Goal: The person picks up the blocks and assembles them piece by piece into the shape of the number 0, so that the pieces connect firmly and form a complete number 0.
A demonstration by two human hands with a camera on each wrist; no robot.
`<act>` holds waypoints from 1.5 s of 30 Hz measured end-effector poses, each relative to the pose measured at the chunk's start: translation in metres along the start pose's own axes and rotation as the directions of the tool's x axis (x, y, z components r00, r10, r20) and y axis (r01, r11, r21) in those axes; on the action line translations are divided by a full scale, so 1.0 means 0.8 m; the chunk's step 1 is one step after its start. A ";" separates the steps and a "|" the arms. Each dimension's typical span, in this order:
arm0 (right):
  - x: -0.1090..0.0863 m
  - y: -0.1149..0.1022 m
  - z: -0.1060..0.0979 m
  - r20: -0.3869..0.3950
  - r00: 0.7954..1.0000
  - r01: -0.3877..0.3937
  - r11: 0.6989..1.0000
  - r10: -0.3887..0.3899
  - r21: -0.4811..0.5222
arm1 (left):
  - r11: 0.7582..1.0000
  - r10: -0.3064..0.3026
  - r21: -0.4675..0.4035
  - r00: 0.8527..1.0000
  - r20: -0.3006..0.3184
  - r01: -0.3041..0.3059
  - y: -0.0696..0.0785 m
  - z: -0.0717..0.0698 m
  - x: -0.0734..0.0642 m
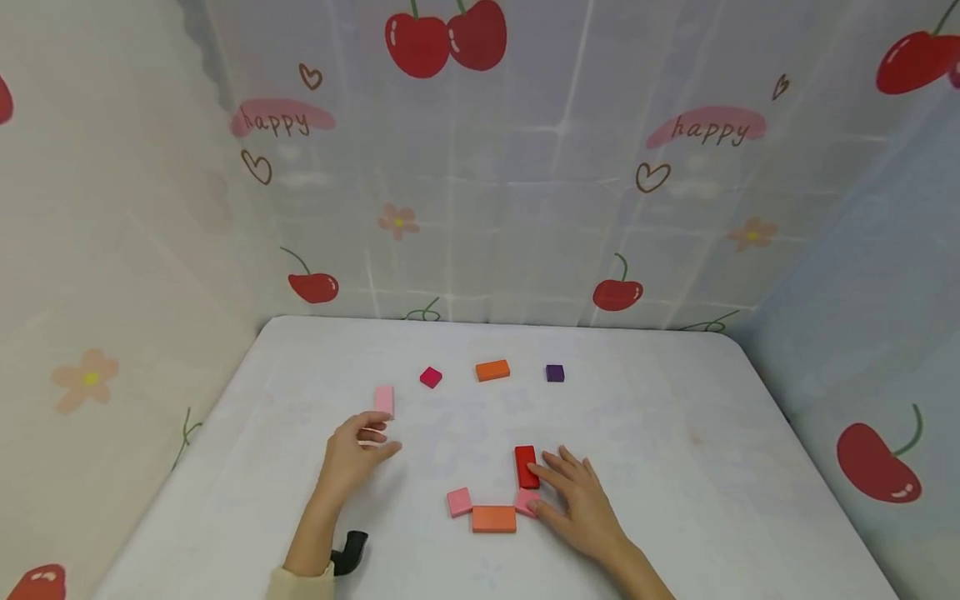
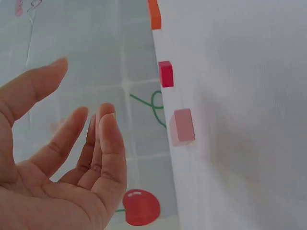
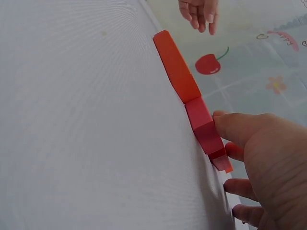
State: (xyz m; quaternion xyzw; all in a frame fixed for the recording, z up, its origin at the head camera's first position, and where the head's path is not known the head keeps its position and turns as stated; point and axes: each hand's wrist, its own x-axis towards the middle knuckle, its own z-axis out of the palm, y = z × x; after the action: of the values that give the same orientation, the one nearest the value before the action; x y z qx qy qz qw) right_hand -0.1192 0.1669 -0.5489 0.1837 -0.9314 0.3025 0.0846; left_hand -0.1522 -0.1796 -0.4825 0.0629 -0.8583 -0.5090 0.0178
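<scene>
My left hand [image 1: 356, 457] hovers just in front of an upright-looking pink block [image 1: 384, 400], its fingers relaxed and thumb apart. The left wrist view shows nothing between those fingers. On the right, my right hand [image 1: 583, 507] rests beside a small arrangement of blocks. Its thumb touches a pink cube [image 1: 523, 501], and the index fingertip is at a red block [image 1: 524, 468] behind that cube. An orange block [image 1: 493, 520] lies left of the cube, and another pink cube [image 1: 459, 502] sits at the orange block's far left corner.
Toward the back of the white table [image 1: 637, 400] stand a magenta cube [image 1: 431, 377], an orange block [image 1: 492, 370] and a purple cube [image 1: 555, 373]. A black curved piece [image 1: 351, 552] juts out beside my left wrist. Cherry-printed curtains [image 1: 510, 192] enclose the table.
</scene>
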 end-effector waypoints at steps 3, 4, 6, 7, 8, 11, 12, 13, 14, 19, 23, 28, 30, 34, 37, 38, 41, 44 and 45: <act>0.000 0.001 0.000 0.007 1.000 -0.006 1.000 0.006 -0.008 | 0.997 -0.054 -0.057 0.998 -0.029 0.053 -0.008 -0.014 0.022; 0.000 0.001 0.000 0.010 1.000 -0.008 1.000 0.008 -0.009 | 0.994 -0.069 -0.083 0.997 -0.025 0.066 -0.010 -0.018 0.029; 0.000 0.001 0.000 0.010 1.000 -0.009 1.000 0.009 -0.012 | 0.990 -0.084 -0.113 0.996 -0.005 0.082 -0.016 -0.025 0.044; 0.000 0.001 0.000 0.008 1.000 -0.006 1.000 0.006 -0.014 | 0.988 -0.088 -0.127 0.996 0.012 0.089 -0.019 -0.027 0.050; -0.001 0.001 0.000 0.005 1.000 -0.004 1.000 0.004 -0.012 | 0.985 -0.090 -0.142 0.995 0.033 0.094 -0.021 -0.029 0.057; -0.001 0.002 0.000 -0.006 1.000 0.002 1.000 -0.003 -0.012 | 0.983 -0.100 -0.145 0.989 0.105 0.115 -0.030 -0.032 0.074; -0.001 0.002 0.000 -0.009 1.000 0.006 1.000 -0.006 -0.014 | 0.982 -0.105 -0.141 0.986 0.129 0.124 -0.034 -0.032 0.080; -0.001 0.002 0.000 -0.010 1.000 0.008 1.000 -0.008 -0.015 | 0.981 -0.111 -0.139 0.982 0.152 0.132 -0.037 -0.032 0.084; -0.001 0.002 0.001 -0.011 1.000 0.008 1.000 -0.008 -0.017 | 0.981 -0.116 -0.136 0.978 0.172 0.140 -0.040 -0.032 0.089; -0.001 0.003 0.003 -0.010 1.000 0.015 1.000 -0.016 -0.026 | 0.986 -0.123 -0.083 0.965 0.232 0.146 -0.061 -0.032 0.108; -0.001 0.003 0.003 -0.022 0.999 0.031 0.999 -0.031 -0.024 | 0.994 -0.091 -0.039 0.962 0.258 0.105 -0.069 -0.033 0.119; -0.001 0.003 0.003 -0.028 0.999 0.040 0.999 -0.041 -0.026 | 0.998 -0.062 0.000 0.959 0.275 0.064 -0.072 -0.033 0.128; 0.000 0.003 0.003 -0.027 0.999 0.039 0.999 -0.040 -0.027 | 0.998 -0.068 0.012 0.960 0.272 0.067 -0.073 -0.033 0.128; 0.000 0.002 0.001 -0.024 0.999 0.031 0.999 -0.031 -0.025 | 0.997 -0.075 0.011 0.961 0.266 0.075 -0.073 -0.032 0.127; 0.000 0.002 0.000 -0.023 0.999 0.030 0.999 -0.030 -0.019 | 0.997 -0.070 0.009 0.963 0.260 0.070 -0.073 -0.032 0.126; 0.000 0.001 0.000 -0.022 0.999 0.028 0.999 -0.028 -0.017 | 0.998 -0.068 0.012 0.964 0.257 0.067 -0.073 -0.032 0.126; 0.000 0.001 0.001 -0.017 1.000 0.022 1.000 -0.022 -0.010 | 0.998 -0.059 0.022 0.967 0.248 0.055 -0.074 -0.031 0.125; 0.000 0.002 0.002 -0.012 1.000 0.016 1.000 -0.016 -0.009 | 0.999 -0.050 0.027 0.970 0.238 0.045 -0.074 -0.031 0.125; 0.000 0.003 0.002 -0.011 1.000 0.015 1.000 -0.015 -0.007 | 0.999 -0.048 0.030 0.971 0.234 0.042 -0.074 -0.031 0.125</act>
State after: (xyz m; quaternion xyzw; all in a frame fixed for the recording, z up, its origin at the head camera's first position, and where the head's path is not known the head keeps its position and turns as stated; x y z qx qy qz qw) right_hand -0.1200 0.1674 -0.5514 0.1887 -0.9307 0.2995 0.0925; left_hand -0.2435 -0.2418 -0.5261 0.0220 -0.8591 -0.5022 -0.0960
